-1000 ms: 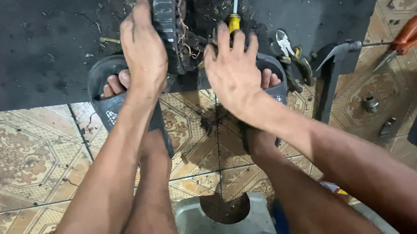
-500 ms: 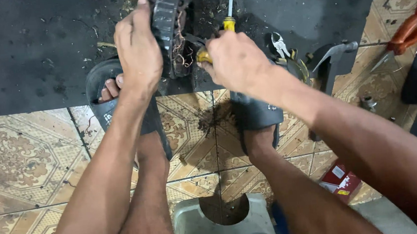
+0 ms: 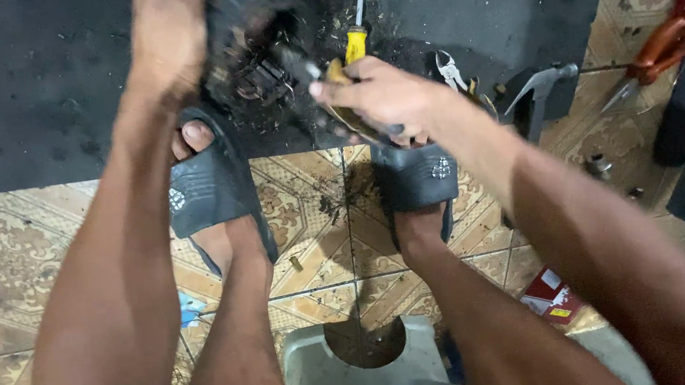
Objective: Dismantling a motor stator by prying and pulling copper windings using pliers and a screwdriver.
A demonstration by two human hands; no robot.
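Note:
My left hand (image 3: 167, 36) grips a dark, dirty round motor part (image 3: 256, 50) with tangled wire inside, tilting it on the black mat (image 3: 46, 84). My right hand (image 3: 384, 97) is closed on a tool with a yellowish handle (image 3: 340, 72); its dark tip pokes into the part's opening. A yellow-handled screwdriver (image 3: 357, 31) lies on the mat just behind my right hand. My feet in black slide sandals (image 3: 206, 190) rest at the mat's near edge.
Small cutting pliers (image 3: 450, 68) lie right of the screwdriver, a grey metal bracket (image 3: 540, 90) beyond them. Orange-handled pliers (image 3: 662, 45) sit at the far right on the patterned tile floor (image 3: 9, 248). A red packet (image 3: 550, 294) and a grey plastic stool (image 3: 355, 368) lie near my legs.
My right hand has closed on the yellowish-handled tool and pushed its tip into the round part. My left hand has tilted the part and the view has drawn closer.

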